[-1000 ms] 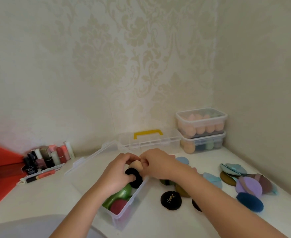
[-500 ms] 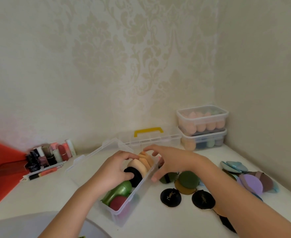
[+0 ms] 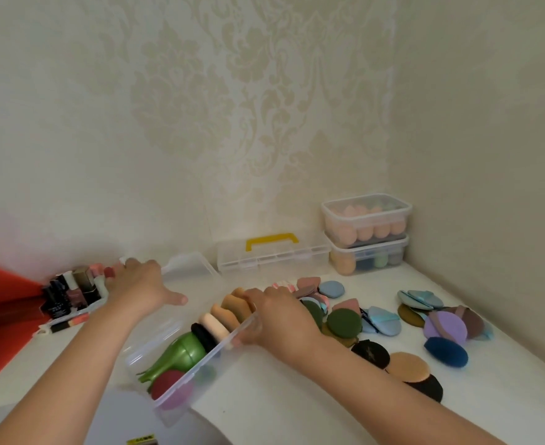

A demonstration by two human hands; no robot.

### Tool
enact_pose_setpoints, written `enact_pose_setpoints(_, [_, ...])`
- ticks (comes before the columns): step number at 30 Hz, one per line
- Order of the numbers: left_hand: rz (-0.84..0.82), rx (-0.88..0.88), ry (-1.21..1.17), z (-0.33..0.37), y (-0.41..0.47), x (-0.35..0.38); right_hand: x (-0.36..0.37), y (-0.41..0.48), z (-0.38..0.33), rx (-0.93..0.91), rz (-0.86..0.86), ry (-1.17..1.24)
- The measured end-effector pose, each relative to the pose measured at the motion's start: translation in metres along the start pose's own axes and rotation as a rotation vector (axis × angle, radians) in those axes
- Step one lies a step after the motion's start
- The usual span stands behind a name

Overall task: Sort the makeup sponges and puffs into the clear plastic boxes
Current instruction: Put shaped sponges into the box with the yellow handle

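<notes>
An open clear plastic box (image 3: 200, 374) lies at the front centre. It holds a standing row of black, beige and tan puffs (image 3: 223, 316), a green sponge (image 3: 181, 351) and a dark red puff (image 3: 165, 383). My right hand (image 3: 277, 319) grips the box's right wall, fingers inside beside the tan puffs and thumb outside. My left hand (image 3: 139, 287) reaches over the box's open lid (image 3: 184, 268), fingers bent over its far edge. Several loose puffs lie to the right: green (image 3: 343, 322), black (image 3: 370, 353), tan (image 3: 407, 367), navy (image 3: 446, 351), purple (image 3: 446, 327).
Two closed clear boxes (image 3: 366, 220) of egg-shaped sponges are stacked in the back right corner. A clear organiser case with a yellow handle (image 3: 271, 245) stands against the wall. A tray of cosmetics (image 3: 72, 293) and a red object (image 3: 1, 300) sit at left.
My left hand left the puffs inside the box and moved up-left to the lid's far edge. My right hand came off the loose puffs and took hold of the box's right wall.
</notes>
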State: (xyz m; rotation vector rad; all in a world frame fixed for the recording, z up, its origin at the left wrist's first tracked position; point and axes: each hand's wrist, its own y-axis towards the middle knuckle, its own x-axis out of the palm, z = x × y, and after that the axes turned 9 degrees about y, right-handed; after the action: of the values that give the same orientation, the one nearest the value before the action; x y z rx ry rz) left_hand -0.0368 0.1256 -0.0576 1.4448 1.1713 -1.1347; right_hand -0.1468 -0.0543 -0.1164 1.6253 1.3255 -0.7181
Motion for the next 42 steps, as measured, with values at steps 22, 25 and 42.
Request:
enact_pose_setpoints(22, [-0.398,0.449,-0.343,-0.024,-0.035,-0.003,0.037,-0.001,-0.020,-0.273,-0.011,-0.026])
enact_pose_setpoints(25, [-0.552,0.416,-0.483,-0.029,-0.037,0.000,0.039,0.002,-0.012,-0.282,-0.004,0.020])
enact_pose_setpoints(42, [-0.432,0.477,-0.556,-0.023,-0.040,0.023,0.033,-0.004,0.008,-0.384,0.341,0.413])
